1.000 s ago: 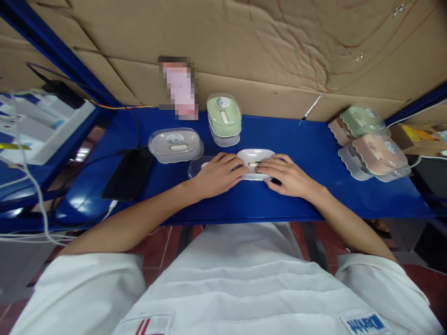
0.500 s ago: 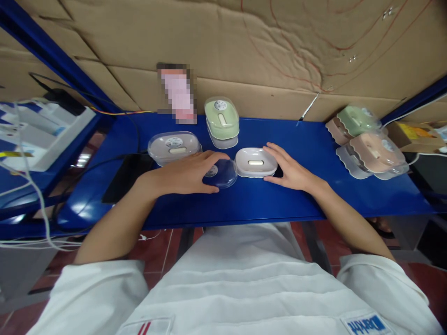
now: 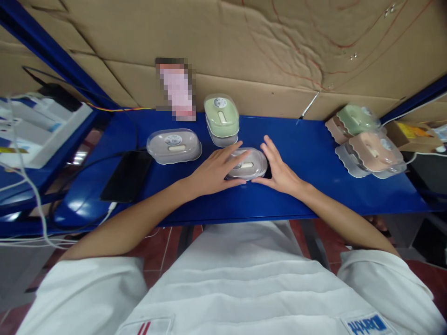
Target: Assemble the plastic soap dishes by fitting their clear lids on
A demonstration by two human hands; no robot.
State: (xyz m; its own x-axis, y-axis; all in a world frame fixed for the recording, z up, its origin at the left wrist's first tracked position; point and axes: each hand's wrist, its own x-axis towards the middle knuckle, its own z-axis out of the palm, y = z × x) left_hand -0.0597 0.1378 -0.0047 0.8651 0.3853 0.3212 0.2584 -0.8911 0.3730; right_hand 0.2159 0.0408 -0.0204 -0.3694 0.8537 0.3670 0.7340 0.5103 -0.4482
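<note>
In front of me a pale grey soap dish (image 3: pixel 248 165) with a white bar in its middle sits on the blue table, under a clear plastic lid (image 3: pixel 259 158). My left hand (image 3: pixel 214 171) spans the lid from the left, fingers over its far side and thumb along the near edge. At the right end is my right hand (image 3: pixel 282 174), its fingers spread and its thumb near the front rim. To the left stands another lidded grey soap dish (image 3: pixel 174 147). A lidded green soap dish (image 3: pixel 221 114) is stacked on a greyish one behind.
Several pink, green and grey dishes (image 3: pixel 375 149) are piled at the right beside a cardboard box (image 3: pixel 408 138). A black phone (image 3: pixel 126 176) with a cable lies at the left. Cardboard (image 3: pixel 272 56) lines the back, where a pixelated panel (image 3: pixel 176 88) leans. A white tray (image 3: pixel 59 132) stands far left.
My left hand has brought the clear lid rightward over the grey soap dish. The dish has shifted slightly left, and my right hand has moved left with it.
</note>
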